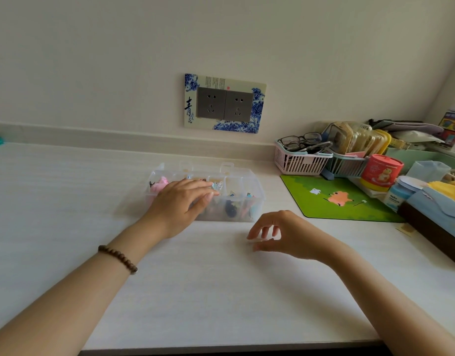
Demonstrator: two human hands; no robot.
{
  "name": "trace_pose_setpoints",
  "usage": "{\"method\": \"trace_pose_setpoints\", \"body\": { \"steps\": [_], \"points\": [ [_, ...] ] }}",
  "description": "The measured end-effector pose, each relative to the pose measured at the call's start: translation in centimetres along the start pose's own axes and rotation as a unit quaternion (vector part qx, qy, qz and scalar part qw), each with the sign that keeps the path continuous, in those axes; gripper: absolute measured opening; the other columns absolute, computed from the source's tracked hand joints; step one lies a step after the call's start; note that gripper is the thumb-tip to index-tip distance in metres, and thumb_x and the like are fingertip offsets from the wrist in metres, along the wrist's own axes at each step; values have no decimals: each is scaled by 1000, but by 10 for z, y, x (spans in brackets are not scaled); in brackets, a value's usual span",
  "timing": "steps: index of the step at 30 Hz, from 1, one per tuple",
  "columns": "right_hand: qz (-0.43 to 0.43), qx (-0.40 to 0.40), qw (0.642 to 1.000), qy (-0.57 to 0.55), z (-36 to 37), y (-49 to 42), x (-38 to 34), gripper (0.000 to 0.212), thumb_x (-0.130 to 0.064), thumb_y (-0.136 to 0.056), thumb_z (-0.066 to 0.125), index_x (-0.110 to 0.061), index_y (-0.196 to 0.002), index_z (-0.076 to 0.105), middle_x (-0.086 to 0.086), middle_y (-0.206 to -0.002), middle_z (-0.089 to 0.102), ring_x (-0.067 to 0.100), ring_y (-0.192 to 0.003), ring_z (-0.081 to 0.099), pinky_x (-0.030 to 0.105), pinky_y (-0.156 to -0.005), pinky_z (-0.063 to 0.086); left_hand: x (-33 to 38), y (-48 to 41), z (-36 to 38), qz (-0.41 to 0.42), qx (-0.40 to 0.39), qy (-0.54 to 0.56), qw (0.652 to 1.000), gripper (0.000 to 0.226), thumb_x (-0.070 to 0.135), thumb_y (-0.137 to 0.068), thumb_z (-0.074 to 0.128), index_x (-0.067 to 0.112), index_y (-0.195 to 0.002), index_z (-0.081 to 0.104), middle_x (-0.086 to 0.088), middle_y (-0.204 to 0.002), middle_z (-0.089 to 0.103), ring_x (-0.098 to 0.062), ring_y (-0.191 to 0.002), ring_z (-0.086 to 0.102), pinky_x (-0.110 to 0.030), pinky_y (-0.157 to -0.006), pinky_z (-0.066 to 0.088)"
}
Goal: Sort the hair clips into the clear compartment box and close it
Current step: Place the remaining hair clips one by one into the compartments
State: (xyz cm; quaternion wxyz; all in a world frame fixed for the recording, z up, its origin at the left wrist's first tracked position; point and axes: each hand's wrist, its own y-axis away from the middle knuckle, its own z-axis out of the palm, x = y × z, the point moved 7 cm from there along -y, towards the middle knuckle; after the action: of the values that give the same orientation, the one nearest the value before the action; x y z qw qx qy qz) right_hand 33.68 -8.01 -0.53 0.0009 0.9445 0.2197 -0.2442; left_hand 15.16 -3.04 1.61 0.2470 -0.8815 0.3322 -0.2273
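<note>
The left hand (178, 205) lies flat, fingers extended and holding nothing, on top of the clear compartment box (243, 191), which sits on the white tabletop (195, 291) near the wall. The right hand (285, 236) hovers empty, fingers loosely curled, just before the box. Coloured hair clips (159, 185) show through its compartments.

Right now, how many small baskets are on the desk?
2. A pink basket holding glasses sits by the wall right of the clear compartment box; a teal basket touches its right side. Others may be hidden in the clutter.
</note>
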Motion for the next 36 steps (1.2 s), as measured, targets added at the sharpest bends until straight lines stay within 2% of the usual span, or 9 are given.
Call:
{"method": "trace_pose_setpoints", "body": {
  "steps": [2, 5, 9, 14, 17, 24, 27, 31, 36],
  "points": [
    [-3, 10, 1000, -5, 0, -2, 0, 14, -27, -81, 70, -24, -94, 71, -10, -85, 70, 5, -76, 62, 16, -70, 50, -2, 0, 2, -1, -8, 6, 1000, 57, 52, -87, 19, 29, -114, 63, 7, -127, 58, -11, -122, 46, -17, -96, 19],
    [-17, 36, 999, -29, -6, -7, -8, 16, -23, -82, 68, -18, -97, 71, -3, -86, 73, 4, -77, 67, 20, -76, 54, -3, -1, 4, -4, -10, 3, 1000, 57, 53, -87, 19, 29, -114, 63, 7, -127, 58, -10, -123, 45, -17, -95, 18],
    [-40, 138, 984, -110, -35, -20, -25, 16, -22, -80, 69, -16, -95, 71, -4, -86, 73, 5, -78, 67, 18, -74, 53, -5, -1, 5, -1, -10, 6, 1000, 67, 64, -86, 11, 29, -114, 63, 8, -126, 58, -11, -121, 47, -25, -99, 26],
    [1, 232, 959, -164, -58, -58, -11, 16, -24, -78, 71, -15, -91, 71, -2, -85, 73, 6, -79, 69, 19, -80, 54, -3, -1, 4, 0, -5, 11, 1000, 76, 66, -84, 8, 24, -115, 63, 5, -127, 58, -12, -122, 47, -27, -102, 28],
    [19, 213, 965, -150, -51, -74, 1, 20, -23, -79, 72, -11, -95, 70, 4, -92, 74, 9, -82, 69, 18, -82, 54, -6, -2, 7, -1, -9, 11, 1000, 69, 63, -86, 9, 28, -115, 62, 6, -128, 57, -10, -125, 44, -34, -105, 31],
    [12, 223, 965, -135, -57, -48, -1, 14, -20, -83, 67, -12, -94, 70, 0, -92, 73, 6, -82, 67, 12, -78, 52, -9, -2, 9, -9, -12, 12, 1000, 79, 69, -83, 5, 24, -119, 59, 9, -130, 55, -8, -126, 42, -31, -105, 29],
    [-4, 159, 976, -149, -53, -26, -11, 14, -21, -82, 67, -13, -92, 71, -1, -90, 73, 8, -79, 67, 15, -77, 53, -9, -3, 8, -7, -8, 6, 1000, 76, 67, -84, 5, 26, -118, 59, 10, -129, 55, -8, -125, 42, -24, -101, 25],
    [4, 39, 997, -62, -30, -3, -3, 14, -25, -81, 69, -20, -93, 72, -8, -91, 73, 3, -79, 67, 17, -76, 54, -6, -2, 7, -4, -1, 6, 1000, 72, 64, -85, 8, 27, -116, 61, 9, -128, 57, -10, -123, 44, -21, -97, 24],
    [27, 11, 998, -50, -11, 9, 19, 19, -31, -76, 74, -25, -94, 72, -13, -90, 69, 2, -78, 62, 15, -68, 50, -7, -1, 8, -6, -3, 2, 1000, 74, 64, -85, 7, 25, -118, 61, 8, -128, 57, -9, -124, 44, -20, -99, 21]
  ]
}}
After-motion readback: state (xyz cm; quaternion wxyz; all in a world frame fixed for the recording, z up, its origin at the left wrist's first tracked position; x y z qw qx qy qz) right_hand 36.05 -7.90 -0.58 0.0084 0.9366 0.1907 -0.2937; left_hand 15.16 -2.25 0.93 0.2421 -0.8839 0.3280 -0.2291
